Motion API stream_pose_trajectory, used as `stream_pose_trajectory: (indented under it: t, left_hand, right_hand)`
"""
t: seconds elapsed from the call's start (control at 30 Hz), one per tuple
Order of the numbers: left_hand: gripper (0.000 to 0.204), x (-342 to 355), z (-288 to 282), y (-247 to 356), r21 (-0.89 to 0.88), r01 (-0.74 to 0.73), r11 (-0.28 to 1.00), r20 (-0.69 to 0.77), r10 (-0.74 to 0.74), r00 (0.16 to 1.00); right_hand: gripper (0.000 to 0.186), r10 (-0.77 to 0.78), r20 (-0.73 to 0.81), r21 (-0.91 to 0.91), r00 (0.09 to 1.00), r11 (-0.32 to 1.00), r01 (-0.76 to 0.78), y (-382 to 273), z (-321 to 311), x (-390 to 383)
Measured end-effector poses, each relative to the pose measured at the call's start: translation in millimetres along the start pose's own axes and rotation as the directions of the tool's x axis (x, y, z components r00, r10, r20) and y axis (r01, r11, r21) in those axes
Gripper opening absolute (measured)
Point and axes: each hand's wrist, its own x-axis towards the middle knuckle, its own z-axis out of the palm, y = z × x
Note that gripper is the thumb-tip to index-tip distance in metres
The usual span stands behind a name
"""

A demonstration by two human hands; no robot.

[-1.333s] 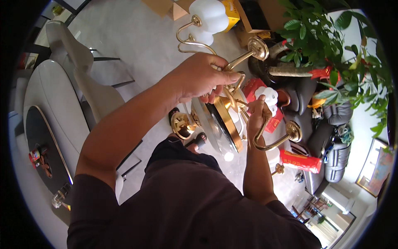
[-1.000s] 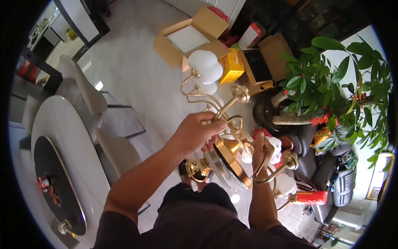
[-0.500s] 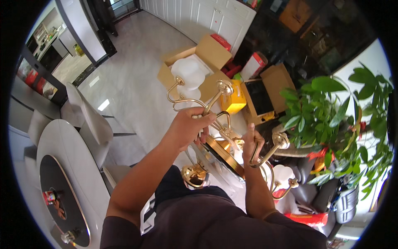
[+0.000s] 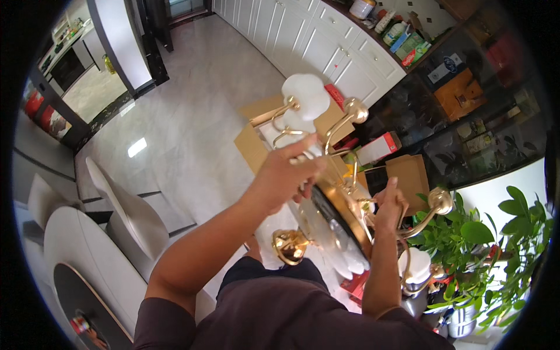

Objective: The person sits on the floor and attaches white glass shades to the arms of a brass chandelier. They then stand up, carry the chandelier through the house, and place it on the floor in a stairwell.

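A gold chandelier (image 4: 344, 198) with curved arms and a wide round base is held tilted in front of my body. My right hand (image 4: 389, 204) wraps round its metalwork on the right side, thumb pointing up. Beside the upper arms is my left hand (image 4: 287, 175), bent and slightly blurred. Something small and pale shows between its thumb and forefinger; its kind is unclear. White petal-shaped shades (image 4: 306, 96) show at the upper arm, another white shade (image 4: 415, 265) at the lower right. A shiny gold cup (image 4: 290, 245) hangs below my left hand.
An open cardboard box (image 4: 249, 150) stands on the floor behind the chandelier, another open box (image 4: 408, 175) to its right. A leafy plant (image 4: 496, 233) rises at the right. To the left are a chair (image 4: 125, 204) and an oval table (image 4: 87, 251). White cabinets (image 4: 309, 35) line the back.
The view has swung, and the chandelier and both hands sit further right in it. My left hand's thumb and forefinger, earlier round a brass arm, now look spread further apart.
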Motion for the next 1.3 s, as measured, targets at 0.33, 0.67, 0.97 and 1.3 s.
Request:
stream_pose_trajectory:
  t: [0.33,0.67,0.97,1.3]
  left_hand:
    - [0.035,89.7,-274.2,85.1,-0.328,-0.014,0.945,-0.362,-0.112,0.925]
    - [0.035,60.6,-557.1,201.7,-0.084,-0.216,0.973,-0.863,0.037,0.503]
    - [0.03,-2.1,-746.5,218.5,-0.032,-0.435,0.9,-0.998,-0.002,0.069]
    - [0.028,260.7,-914.5,320.0,-0.312,-0.016,0.95,-0.89,-0.286,0.355]
  right_hand:
    - [0.059,-0.048,-0.061,0.124,0.997,0.991,0.055,-31.7,145.5,136.3]
    - [0.059,0.038,-0.101,0.041,0.994,0.999,-0.034,-32.4,343.3,229.4]
    - [0.057,0.036,-0.096,-0.089,0.995,0.995,-0.045,-65.5,557.8,286.2]
    - [0.035,0.04,-0.075,0.084,0.996,0.996,-0.034,-62.2,793.4,473.2]
